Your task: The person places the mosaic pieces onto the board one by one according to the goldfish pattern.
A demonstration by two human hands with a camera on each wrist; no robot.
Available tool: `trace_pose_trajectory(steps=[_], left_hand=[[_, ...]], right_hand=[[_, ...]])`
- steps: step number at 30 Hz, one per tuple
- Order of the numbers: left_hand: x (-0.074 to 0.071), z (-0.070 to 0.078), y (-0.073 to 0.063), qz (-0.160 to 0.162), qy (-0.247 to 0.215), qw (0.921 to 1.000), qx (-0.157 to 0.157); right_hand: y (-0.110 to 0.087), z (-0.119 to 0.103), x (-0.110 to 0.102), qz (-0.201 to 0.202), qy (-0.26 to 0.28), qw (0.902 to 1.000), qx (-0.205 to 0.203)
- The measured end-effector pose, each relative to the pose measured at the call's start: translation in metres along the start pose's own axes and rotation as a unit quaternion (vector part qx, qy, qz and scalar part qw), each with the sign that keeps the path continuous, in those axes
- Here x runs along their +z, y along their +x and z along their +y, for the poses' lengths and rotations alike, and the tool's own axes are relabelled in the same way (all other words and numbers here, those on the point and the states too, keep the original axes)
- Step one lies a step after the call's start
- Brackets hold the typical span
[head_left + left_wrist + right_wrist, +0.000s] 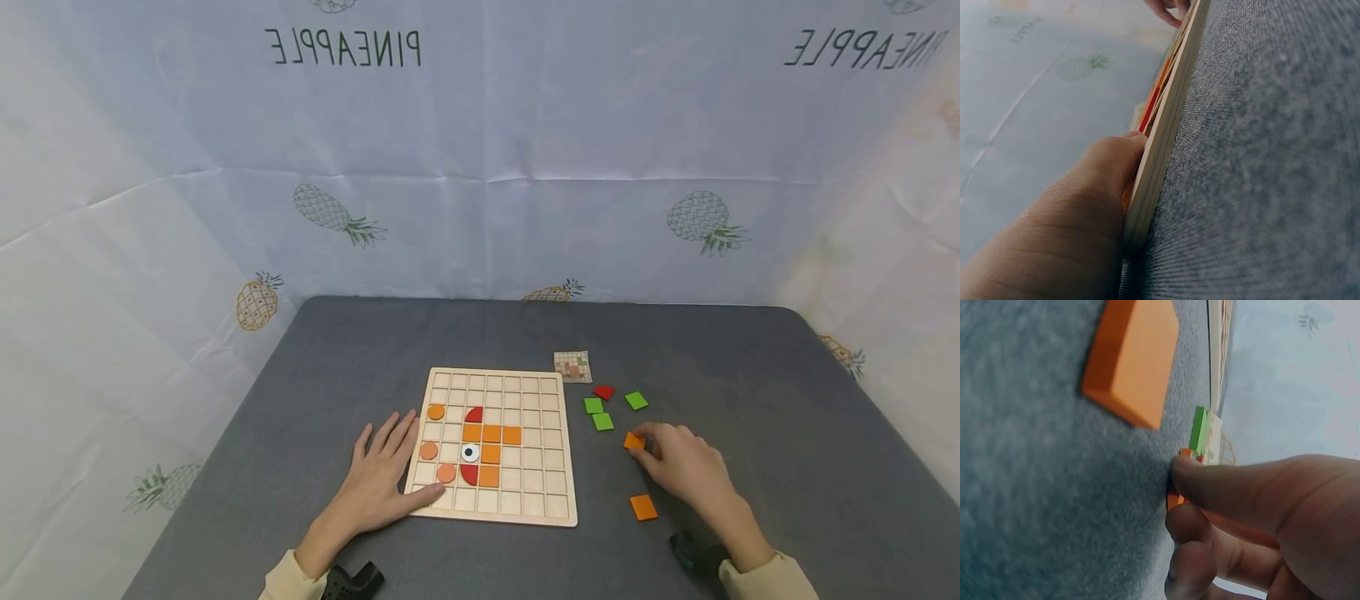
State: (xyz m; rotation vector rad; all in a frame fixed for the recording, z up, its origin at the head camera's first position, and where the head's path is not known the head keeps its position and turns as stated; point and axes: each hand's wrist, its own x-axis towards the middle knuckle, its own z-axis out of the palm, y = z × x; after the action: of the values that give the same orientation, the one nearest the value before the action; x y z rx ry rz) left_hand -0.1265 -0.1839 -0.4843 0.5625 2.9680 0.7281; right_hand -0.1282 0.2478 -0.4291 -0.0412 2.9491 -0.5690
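Note:
A square wooden grid board [533,482] lies on the table. My left hand [380,488] rests over its left edge with fingers stretched out, the thumb across the near left corner. On the board sit several orange square tiles [491,454], red quarter-round tiles [468,474], orange and salmon discs [428,451] and a white eye tile [470,452]. Right of the board, my right hand [686,468] pinches an orange square tile [1174,500] between thumb and fingers, close over the table. Another orange square tile [643,507] lies nearer to me, below that hand.
Three green square tiles [636,401] and a red tile [603,392] lie beyond the right hand. A small pattern card [573,367] lies at the board's far right corner. Behind the grey table [360,333] hangs a pineapple-print cloth [525,125].

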Motion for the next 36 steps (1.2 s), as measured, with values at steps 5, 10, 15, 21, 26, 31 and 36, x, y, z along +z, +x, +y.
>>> trace_pose_trajectory(steps=[5, 10, 15, 21, 26, 31, 36], left_hand=[[0.000, 0.000, 0.000, 0.005, -0.005, 0.9999, 0.007], [0.000, 0.000, 0.000, 0.004, -0.003, 1.0000, 0.004], [0.000, 0.001, 0.001, 0.005, 0.004, 1.0000, -0.002], [0.001, 0.001, 0.001, 0.008, 0.002, 1.0000, -0.004], [0.001, 0.001, 0.001, 0.009, 0.004, 0.9999, -0.001], [0.001, 0.000, 0.001, 0.011, 0.005, 0.9999, 0.000], [0.001, 0.000, 0.001, 0.011, 0.005, 0.9999, 0.000]], right_hand=[[-0.002, -0.001, 0.002, 0.007, 0.000, 0.9999, -0.014], [-0.001, -0.005, 0.001, 0.009, -0.003, 0.9999, -0.014], [0.000, -0.013, 0.000, 0.017, -0.007, 0.9996, -0.021], [0.001, -0.024, -0.003, 0.028, -0.001, 0.9989, -0.037], [0.003, -0.035, -0.006, 0.035, 0.002, 0.9982, -0.049], [0.005, -0.046, -0.008, 0.041, 0.003, 0.9975, -0.057], [0.006, -0.054, -0.008, 0.044, 0.006, 0.9969, -0.064]])
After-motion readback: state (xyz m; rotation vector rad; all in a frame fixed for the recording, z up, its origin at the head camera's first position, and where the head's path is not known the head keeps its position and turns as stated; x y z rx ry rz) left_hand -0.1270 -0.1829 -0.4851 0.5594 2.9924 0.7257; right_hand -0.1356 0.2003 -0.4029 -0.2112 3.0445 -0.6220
